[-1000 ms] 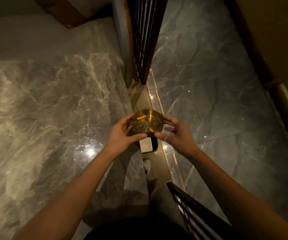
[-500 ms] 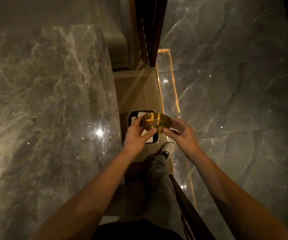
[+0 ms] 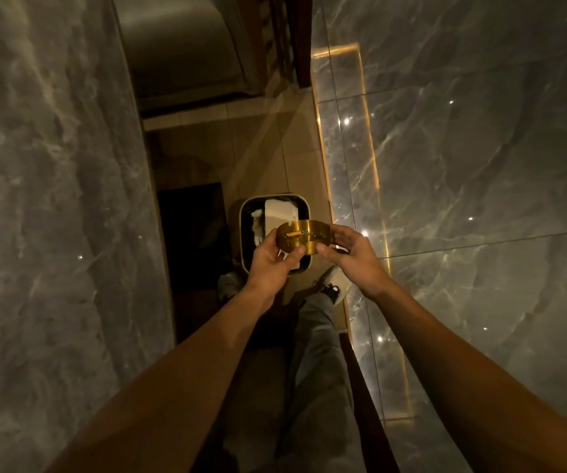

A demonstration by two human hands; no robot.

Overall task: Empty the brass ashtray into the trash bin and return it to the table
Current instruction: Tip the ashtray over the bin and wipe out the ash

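Observation:
The round brass ashtray hangs tipped away from me, directly above the near half of the trash bin. A cigarette butt lies inside it near the left rim. My left hand grips its left side, thumb on the near wall. On the ashtray's right side are the fingers and thumb of my right hand. The bin is a small rounded-square one with a pale rim, standing on the floor and holding white paper waste.
A grey marble table top fills the left side. A glossy marble surface with a lit amber strip runs along the right. My legs and a shoe stand on the tan floor just behind the bin.
The view has moved forward and down. The ashtray, level before, is now lower, over the bin and tilted away from me. Both hands have kept their hold.

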